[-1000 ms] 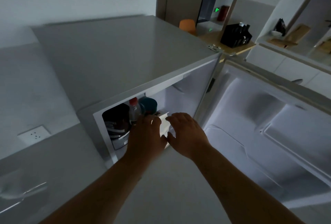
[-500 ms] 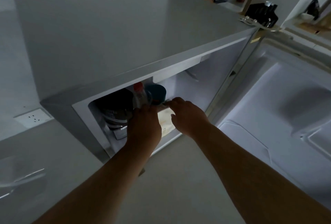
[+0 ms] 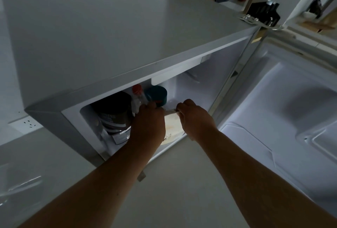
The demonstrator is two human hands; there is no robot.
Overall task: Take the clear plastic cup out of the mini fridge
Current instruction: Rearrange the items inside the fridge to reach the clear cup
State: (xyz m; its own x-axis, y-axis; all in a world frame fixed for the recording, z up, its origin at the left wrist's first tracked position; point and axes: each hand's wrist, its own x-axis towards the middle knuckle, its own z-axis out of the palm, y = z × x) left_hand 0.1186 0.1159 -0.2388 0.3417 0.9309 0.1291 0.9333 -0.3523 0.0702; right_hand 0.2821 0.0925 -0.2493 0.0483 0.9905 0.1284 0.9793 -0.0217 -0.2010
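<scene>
Mini fridge stands with its door swung wide, giving both hands clear access. Left hand and right hand flank the clear plastic cup at the front of the shelf (pale contents showing), apparently closing on it; a firm grip cannot be confirmed. Dark jar crowds the left.

Mini fridge door swung open to the right. Both hands inside the opening: left hand and right hand closed around a clear plastic cup holding pale contents. Dark jar, red-capped bottle, teal container behind.
</scene>
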